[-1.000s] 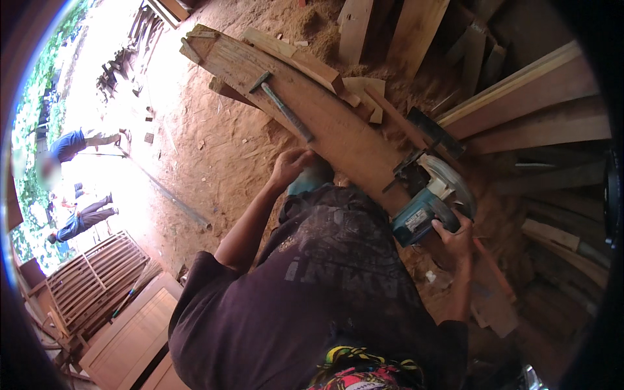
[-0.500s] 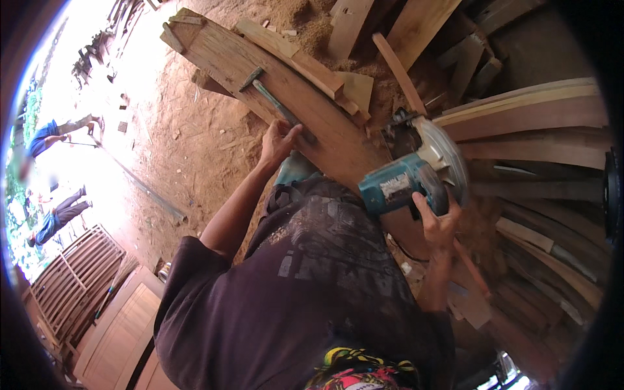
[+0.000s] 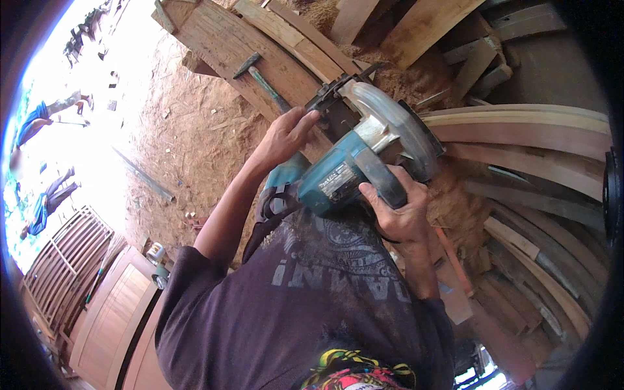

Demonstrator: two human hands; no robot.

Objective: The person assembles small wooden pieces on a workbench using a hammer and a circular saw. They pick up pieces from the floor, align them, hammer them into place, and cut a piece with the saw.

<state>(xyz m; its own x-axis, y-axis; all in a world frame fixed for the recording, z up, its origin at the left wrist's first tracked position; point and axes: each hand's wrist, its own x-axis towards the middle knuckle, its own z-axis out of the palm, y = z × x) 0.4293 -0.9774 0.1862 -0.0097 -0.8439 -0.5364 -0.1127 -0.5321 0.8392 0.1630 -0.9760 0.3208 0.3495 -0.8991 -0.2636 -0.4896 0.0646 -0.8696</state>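
Note:
My right hand (image 3: 400, 208) is wrapped round the rear handle of a teal circular saw (image 3: 331, 175). Its rounded metal blade guard (image 3: 396, 127) points away to the right, and its base lies over a long wooden board (image 3: 214, 42). Close to the saw's left front edge, my left hand (image 3: 286, 136) has thumb and fingers drawn together in a pinch; what they grip, if anything, is hidden. A hammer (image 3: 266, 86) with a dark head and greenish handle rests on the board, its handle running toward my left hand.
Narrow wood strips (image 3: 299, 45) lie along the board's far side. Curved planks (image 3: 520, 133) are stacked at right, with offcuts (image 3: 478, 65) behind. Sawdust covers the ground (image 3: 169, 130). Wooden panels (image 3: 110, 318) stand at lower left. Two people (image 3: 42, 205) are at far left.
The saw has moved left and farther over the board in my right hand, now close to my left hand. My left hand has shifted slightly right, off the hammer handle's middle.

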